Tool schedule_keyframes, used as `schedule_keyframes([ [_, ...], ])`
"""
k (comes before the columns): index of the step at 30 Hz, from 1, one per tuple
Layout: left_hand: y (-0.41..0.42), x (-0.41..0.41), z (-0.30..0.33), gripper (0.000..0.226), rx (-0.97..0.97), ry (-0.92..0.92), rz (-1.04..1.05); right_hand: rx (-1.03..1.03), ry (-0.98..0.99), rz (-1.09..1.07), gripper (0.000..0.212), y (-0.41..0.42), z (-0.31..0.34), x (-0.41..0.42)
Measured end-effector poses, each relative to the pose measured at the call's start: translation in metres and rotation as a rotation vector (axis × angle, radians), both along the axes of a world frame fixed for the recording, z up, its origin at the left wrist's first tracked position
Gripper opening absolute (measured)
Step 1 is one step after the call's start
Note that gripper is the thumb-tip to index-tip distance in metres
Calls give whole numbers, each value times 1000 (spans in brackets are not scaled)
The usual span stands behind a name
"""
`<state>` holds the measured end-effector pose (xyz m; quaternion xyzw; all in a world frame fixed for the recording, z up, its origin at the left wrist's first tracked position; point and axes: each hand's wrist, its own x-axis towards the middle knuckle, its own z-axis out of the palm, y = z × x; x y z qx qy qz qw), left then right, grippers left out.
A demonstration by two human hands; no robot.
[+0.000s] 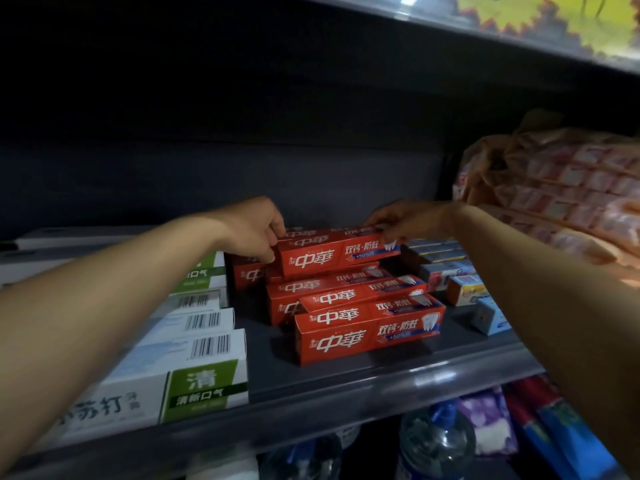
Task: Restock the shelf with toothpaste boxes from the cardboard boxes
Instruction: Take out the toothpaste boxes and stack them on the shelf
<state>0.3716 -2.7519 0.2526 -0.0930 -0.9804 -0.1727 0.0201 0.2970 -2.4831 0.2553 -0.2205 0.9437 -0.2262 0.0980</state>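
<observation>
Several red toothpaste boxes (367, 327) lie stacked on the dark grey shelf (346, 382), long sides facing me. Both hands reach to the back of the stack. My left hand (252, 228) grips the left end of the topmost red box (336, 254), fingers curled over its edge. At the box's right end, my right hand (398, 220) pinches its top corner. This box rests on or just above the boxes beneath it; I cannot tell which.
White and green toothpaste boxes (180, 372) fill the shelf's left side. Small blue and orange boxes (464, 289) sit at the right, beside a pink plastic-wrapped bundle (561, 188). Another shelf hangs overhead. Water bottles (436, 441) and packets stand on the shelf below.
</observation>
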Motion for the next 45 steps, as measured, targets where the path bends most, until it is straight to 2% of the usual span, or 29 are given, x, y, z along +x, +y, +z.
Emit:
schedule_keyframes([
  [7,4,-5,-4,49,-24,5,10,89,161,-3,44,-2,-10,-7],
  [17,6,-2,-3,49,-30,12,10,179,380,-19,38,-7,-20,-11],
  [28,21,7,7,51,-39,42,-3,209,403,-33,50,-7,-7,11],
  [33,62,17,14,55,-42,77,-74,228,448,-73,56,19,2,39],
  [38,124,38,14,50,-43,144,-236,316,492,-126,57,69,1,81],
  [45,231,74,-18,52,-85,155,-462,413,465,-209,61,160,-26,166],
])
